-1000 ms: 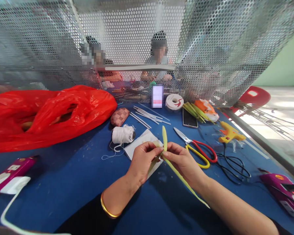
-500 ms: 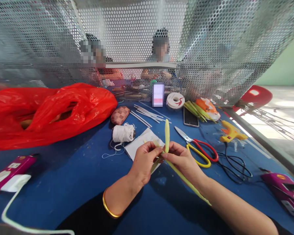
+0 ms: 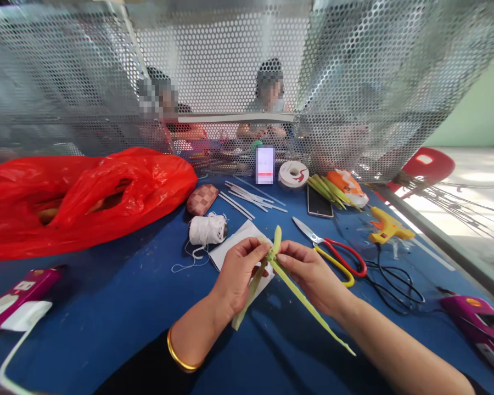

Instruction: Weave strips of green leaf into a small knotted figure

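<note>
Over a folded white paper [image 3: 230, 244], my left hand [image 3: 239, 271] pinches the middle of several pale green leaf-like strips [image 3: 298, 296] where they cross. One strip hangs down below that hand, a short one points up, and a long one slants down to the right. My right hand [image 3: 313, 274] is closed at the right of the crossing, thumb and fingertips against the strips; its exact grip is partly hidden. Scissors [image 3: 333, 252] with red and yellow handles lie just beyond the right hand. A spool of white thread [image 3: 208, 229] lies beyond the left hand.
A red plastic bag [image 3: 148, 192] fills the left side. White sticks [image 3: 251, 197], a ribbon roll [image 3: 293, 174], a phone [image 3: 320, 202] under more green strips [image 3: 331, 192] and a yellow glue gun [image 3: 389, 226] lie farther back. A perforated metal screen [image 3: 226, 71] stands behind.
The upright strip has tipped and now shows shorter. A lower strip has swung out below my left hand. My right fingers have shifted slightly right of the crossing.
</note>
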A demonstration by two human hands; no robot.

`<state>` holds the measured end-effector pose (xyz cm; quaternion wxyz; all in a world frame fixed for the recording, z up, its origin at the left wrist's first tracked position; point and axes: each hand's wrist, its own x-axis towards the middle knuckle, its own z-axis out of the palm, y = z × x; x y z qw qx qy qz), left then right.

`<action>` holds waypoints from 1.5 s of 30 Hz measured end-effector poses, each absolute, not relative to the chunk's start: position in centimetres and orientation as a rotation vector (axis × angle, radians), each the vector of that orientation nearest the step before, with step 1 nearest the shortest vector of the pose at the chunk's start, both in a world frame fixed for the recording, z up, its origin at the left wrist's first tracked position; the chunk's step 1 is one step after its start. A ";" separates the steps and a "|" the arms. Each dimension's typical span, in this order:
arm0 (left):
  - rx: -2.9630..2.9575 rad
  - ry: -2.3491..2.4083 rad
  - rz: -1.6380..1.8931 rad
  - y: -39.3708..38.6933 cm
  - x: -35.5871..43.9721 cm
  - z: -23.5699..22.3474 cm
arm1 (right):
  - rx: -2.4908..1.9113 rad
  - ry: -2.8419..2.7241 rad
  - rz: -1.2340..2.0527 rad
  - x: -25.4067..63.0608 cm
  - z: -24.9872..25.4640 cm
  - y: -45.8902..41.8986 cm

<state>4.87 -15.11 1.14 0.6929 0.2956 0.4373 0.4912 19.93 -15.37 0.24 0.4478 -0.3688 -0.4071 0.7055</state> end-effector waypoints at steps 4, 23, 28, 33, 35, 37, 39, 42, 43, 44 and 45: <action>0.720 0.945 1.057 -15.3 4.9 1.5 | -0.938 -1.040 1.708 20.1 0.2 -15.3; 0.796 0.958 0.962 -15.1 4.4 1.9 | -1.062 -1.261 1.468 20.6 0.5 -14.9; 0.736 0.933 0.954 -15.1 4.6 1.7 | -1.030 -1.249 1.514 20.5 0.3 -15.0; 0.942 0.953 0.940 -15.4 4.9 1.8 | -0.951 -1.068 1.618 20.4 0.5 -15.0; 0.981 0.944 0.870 -15.6 4.9 1.7 | -0.989 -0.999 1.604 20.4 0.4 -15.0; 0.962 0.938 0.786 -15.6 4.8 1.5 | -1.010 -0.947 1.587 20.4 0.2 -14.9; 0.923 0.947 0.720 -15.6 4.7 1.3 | -0.996 -0.924 1.602 20.4 0.1 -15.0; 0.897 0.973 0.694 -15.6 4.7 1.1 | -0.949 -0.912 1.678 20.3 0.2 -15.2; 0.900 0.986 0.701 -15.6 4.8 1.1 | -0.933 -0.908 1.719 20.3 0.3 -15.2; 0.909 0.994 0.705 -15.6 4.9 1.0 | -0.924 -0.909 1.751 20.2 0.3 -15.2; 0.922 0.997 0.707 -15.6 5.0 0.9 | -0.923 -0.914 1.765 20.2 0.3 -15.2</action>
